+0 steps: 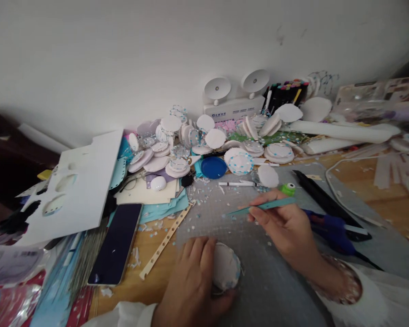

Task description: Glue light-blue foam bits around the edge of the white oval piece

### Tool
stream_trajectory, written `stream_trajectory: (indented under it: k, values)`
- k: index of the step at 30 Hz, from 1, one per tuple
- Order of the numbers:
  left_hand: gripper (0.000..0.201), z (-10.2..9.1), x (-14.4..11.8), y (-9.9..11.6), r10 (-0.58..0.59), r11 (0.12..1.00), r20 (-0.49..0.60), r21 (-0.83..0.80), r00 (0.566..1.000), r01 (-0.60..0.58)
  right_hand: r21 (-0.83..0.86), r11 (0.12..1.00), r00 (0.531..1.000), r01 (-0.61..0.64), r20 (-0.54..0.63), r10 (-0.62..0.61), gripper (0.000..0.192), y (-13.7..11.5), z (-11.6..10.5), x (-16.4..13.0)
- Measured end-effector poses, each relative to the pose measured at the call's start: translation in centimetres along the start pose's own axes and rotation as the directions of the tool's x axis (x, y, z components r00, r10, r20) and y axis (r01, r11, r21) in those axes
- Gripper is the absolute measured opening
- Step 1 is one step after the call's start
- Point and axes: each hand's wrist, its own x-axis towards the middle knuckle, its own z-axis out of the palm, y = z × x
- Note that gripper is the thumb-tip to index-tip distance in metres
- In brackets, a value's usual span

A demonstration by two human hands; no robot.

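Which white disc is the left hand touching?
The round white blue-flecked disc, nearest the camera; the other round white discs lie farther back, touched by neither hand.

The left hand (194, 272) covers one side of the white disc (226, 268). Bottom edge cuts off the left sleeve (124, 314). Lettering (243, 110) on the box (210, 110): too small to read.

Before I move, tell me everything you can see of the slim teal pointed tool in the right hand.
The slim teal pointed tool looks like tweezers, with a smooth, flat body narrowing to a fine tip. The bare right hand pinches it between thumb and fingers. It slants gently, broader end to the right, tip pointing left and slightly lower in the picture, over the grey gridded cutting mat. Whether the tip is parted or touches the mat is too small to tell.
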Motion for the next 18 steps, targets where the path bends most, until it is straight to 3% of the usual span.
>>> stream_trajectory:
  k: [2,5,8,12,18]
  values:
    - [0.074,-1.6,1.0,-0.5,0.024,0.999,-0.025,-0.037,0.999,-0.025,0.01,1.0,1.0,-0.009,-0.009,0.01,0.003,0.1,-0.3,-0.1]
    - [0.072,-2.9,1.7,-1.7,0.072,0.994,-0.07,-0.079,0.995,-0.077,0.032,0.999,0.999,-0.03,-0.039,0.031,0.003,0.3,-0.7,-0.7]
    - [0.068,-2.5,1.3,-2.6,0.13,0.985,-0.138,-0.091,0.982,-0.143,0.053,0.996,0.993,-0.073,-0.088,0.078,0.004,0.1,-1.0,-1.3]
    - [0.067,-1.6,0.4,-3.1,0.192,0.977,-0.183,-0.062,0.964,-0.206,-0.055,0.996,0.997,-0.067,-0.052,0.064,0.008,-1.1,-0.6,-1.7]
    - [0.064,-1.6,-0.1,-3.0,0.15,0.982,-0.18,-0.088,0.972,-0.168,-0.125,0.99,0.998,-0.066,0.011,0.068,0.007,-2.1,0.1,-2.7]
